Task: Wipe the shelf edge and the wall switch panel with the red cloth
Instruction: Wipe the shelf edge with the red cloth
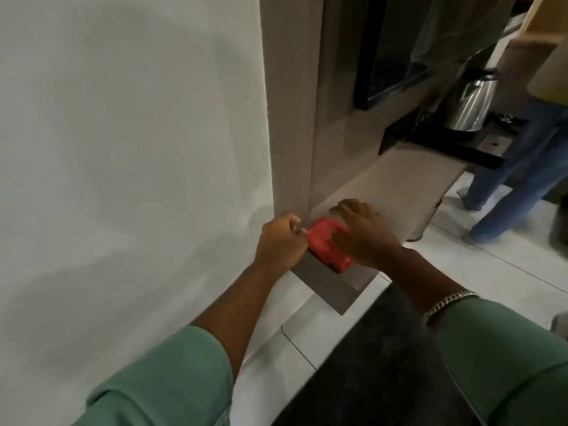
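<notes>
A folded red cloth [325, 245] lies over the near end of a light wooden shelf [399, 186], where the shelf meets the wood wall panel. My right hand [365, 232] presses flat on the cloth, fingers spread over it. My left hand [281, 242] is curled beside the cloth's left end, its fingertips touching or pinching the cloth at the shelf's corner. The grey front edge of the shelf [329, 285] shows below the cloth. No wall switch panel is in view.
A white wall [132, 149] fills the left. On the shelf's far end stand a black tray [455, 146] and a steel kettle [470, 103]; a dark screen [387, 56] hangs above. A person in blue jeans [522, 179] stands at the right on the tiled floor. A dark mat [384, 364] lies below.
</notes>
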